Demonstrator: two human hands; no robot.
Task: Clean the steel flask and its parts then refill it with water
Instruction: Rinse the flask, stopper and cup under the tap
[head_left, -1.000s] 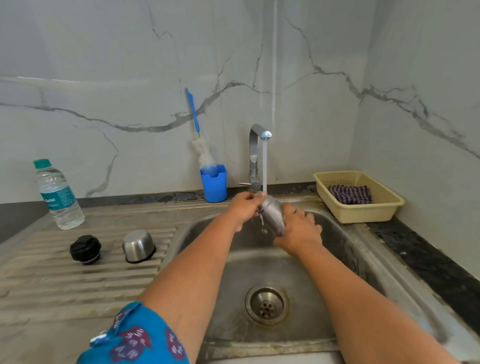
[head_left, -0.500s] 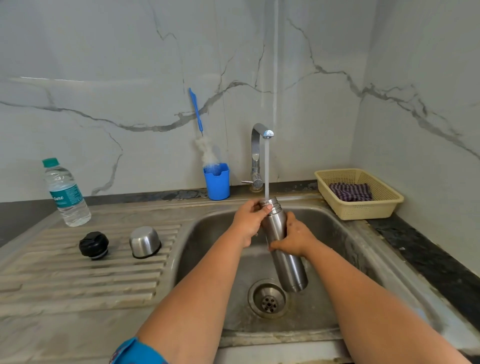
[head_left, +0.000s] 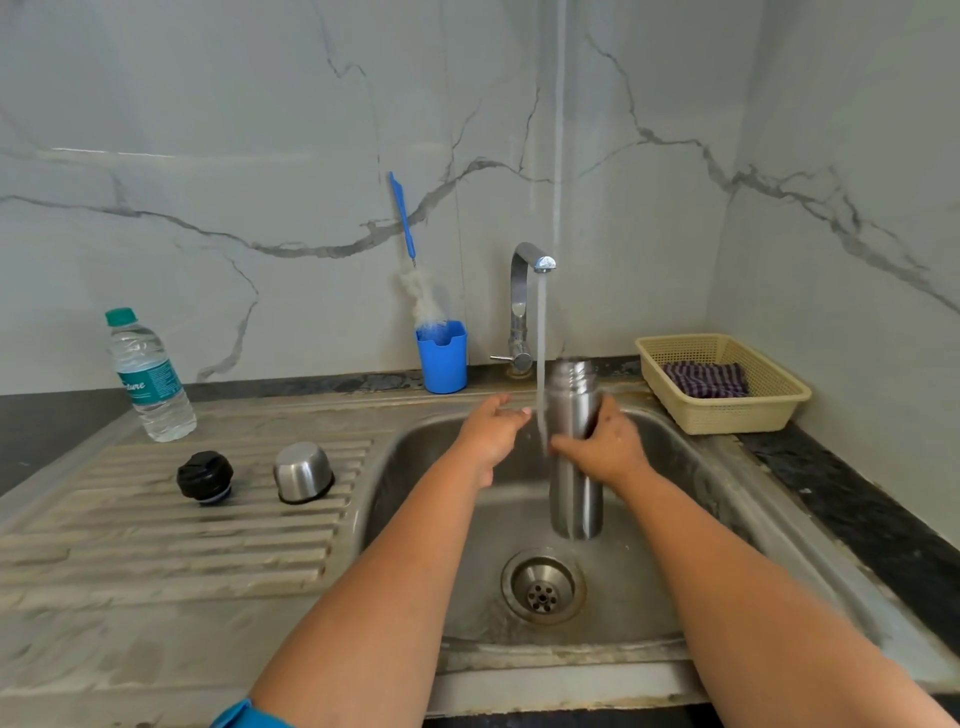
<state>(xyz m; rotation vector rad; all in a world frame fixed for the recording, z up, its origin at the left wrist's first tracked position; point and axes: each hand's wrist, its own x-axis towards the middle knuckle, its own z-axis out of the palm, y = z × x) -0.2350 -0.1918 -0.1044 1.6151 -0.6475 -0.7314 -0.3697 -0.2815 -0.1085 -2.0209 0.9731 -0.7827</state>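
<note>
While our right hand (head_left: 610, 449) clamps the upright cylindrical steel flask (head_left: 574, 452) at mid-frame above the steel sink (head_left: 675, 519), our left hand (head_left: 491, 434) hangs open beside the running stream. Wet steel is likely slippery and rigid; we judge mid-body the surest hold. At left lie the black round stopper (head_left: 204, 477) and steel cup lid (head_left: 303, 473); nothing blocks them.

Silver steel flask (head_left: 574, 447); black stopper (head_left: 204, 477); silver cup (head_left: 303, 472); blue holder (head_left: 442, 357) w/ blue-handled brush (head_left: 404, 221); cream basket (head_left: 727, 415), purple striped cloth (head_left: 705, 378); teal-capped bottle (head_left: 150, 376); grey-veined white marble wall (head_left: 208, 156).
</note>
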